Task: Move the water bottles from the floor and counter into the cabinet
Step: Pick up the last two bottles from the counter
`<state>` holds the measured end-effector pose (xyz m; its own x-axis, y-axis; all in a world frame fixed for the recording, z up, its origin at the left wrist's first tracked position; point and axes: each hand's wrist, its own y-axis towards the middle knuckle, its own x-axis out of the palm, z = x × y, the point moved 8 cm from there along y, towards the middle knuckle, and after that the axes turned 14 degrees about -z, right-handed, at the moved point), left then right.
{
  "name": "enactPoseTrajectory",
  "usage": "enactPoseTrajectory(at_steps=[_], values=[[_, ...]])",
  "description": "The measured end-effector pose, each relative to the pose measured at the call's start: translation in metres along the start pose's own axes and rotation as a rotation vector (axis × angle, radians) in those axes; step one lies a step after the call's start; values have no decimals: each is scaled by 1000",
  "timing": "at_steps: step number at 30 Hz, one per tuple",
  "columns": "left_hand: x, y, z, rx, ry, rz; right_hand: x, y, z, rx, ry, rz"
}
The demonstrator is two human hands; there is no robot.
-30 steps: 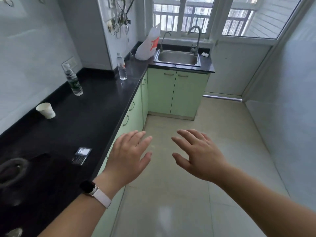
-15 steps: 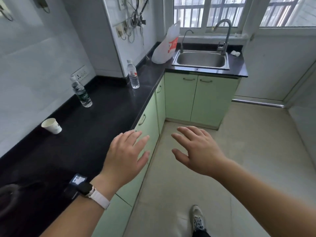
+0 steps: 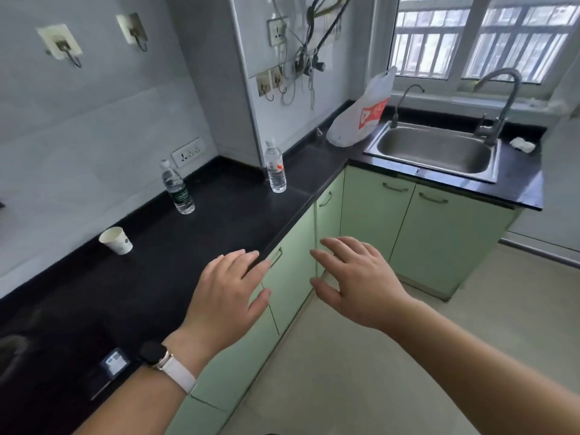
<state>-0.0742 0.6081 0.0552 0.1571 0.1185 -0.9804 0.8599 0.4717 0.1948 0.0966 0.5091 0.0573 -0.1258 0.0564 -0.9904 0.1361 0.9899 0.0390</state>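
Two clear water bottles stand upright on the black counter (image 3: 219,221): one with a green label (image 3: 178,188) near the wall socket, one with a red-and-white label (image 3: 275,167) by the wall corner. Pale green cabinet doors (image 3: 373,211) run under the counter, all closed. My left hand (image 3: 227,293), with a watch on its wrist, hovers over the counter's front edge, fingers spread and empty. Beside it, my right hand (image 3: 354,282) is held out in front of the cabinet doors, also spread and empty. Both hands are well short of the bottles.
A white paper cup (image 3: 116,241) sits on the counter near the wall. A white plastic bag (image 3: 364,116) leans beside the steel sink (image 3: 434,149) with its taps. A small dark card-like item (image 3: 113,362) lies near my left wrist. Tiled floor (image 3: 392,372) spreads on the right.
The view has moved forward and turned left toward the counter, so the bottles and cabinets look nearer. Both hands stay spread and empty, the left now over the counter edge.
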Motion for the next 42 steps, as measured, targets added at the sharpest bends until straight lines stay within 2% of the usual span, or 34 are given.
enactPoseTrajectory(at_steps=[9,20,25,28,34,42], values=[[36,64,-67,-127,-53,-26,14,96,29,-50,40,-20],[101,167,-195,-156,-147,-21,46,266,48,-15,-27,-124],[120,196,-253,-234,-190,-53,62,329,56,48,92,-141],[128,205,-275,-313,-242,-67,76,357,65,112,191,-195],[152,214,-325,-511,-444,-69,97,407,97,272,480,-190],[191,211,-394,-998,-868,84,129,478,146,348,781,-132]])
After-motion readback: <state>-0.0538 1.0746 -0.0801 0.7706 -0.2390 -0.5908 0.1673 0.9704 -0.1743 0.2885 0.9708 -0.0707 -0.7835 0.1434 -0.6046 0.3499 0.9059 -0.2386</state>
